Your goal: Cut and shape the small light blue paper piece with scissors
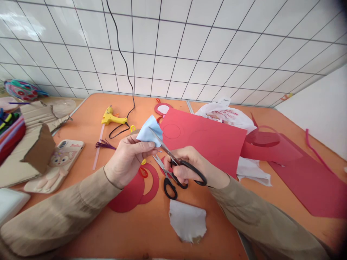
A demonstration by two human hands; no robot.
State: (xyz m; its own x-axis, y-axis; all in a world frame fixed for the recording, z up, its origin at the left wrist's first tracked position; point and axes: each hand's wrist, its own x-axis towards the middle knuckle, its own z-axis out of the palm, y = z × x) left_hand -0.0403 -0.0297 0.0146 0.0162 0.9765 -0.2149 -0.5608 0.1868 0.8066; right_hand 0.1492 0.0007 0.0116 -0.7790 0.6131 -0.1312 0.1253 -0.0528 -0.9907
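Note:
My left hand (129,153) pinches a small piece of light blue paper or fabric (150,130) between thumb and fingers, above the orange table. In my right hand (187,162) is a pair of black-handled scissors (193,172), its blades reaching up and left onto the blue piece. A second pair of scissors (170,188) lies on the table beneath my right hand. Red paper circles and rings (127,196) rest under my left wrist. Beyond my right hand spreads a large red sheet (206,139) with a circle drawn on it.
A yellow glue gun (114,117) with a black cord lies at the back left. On the left are cardboard (40,151) and a phone (58,164) in a cartoon case. A white plastic bag (227,115) and more red sheets (311,177) lie right; a white scrap (187,221) is in front.

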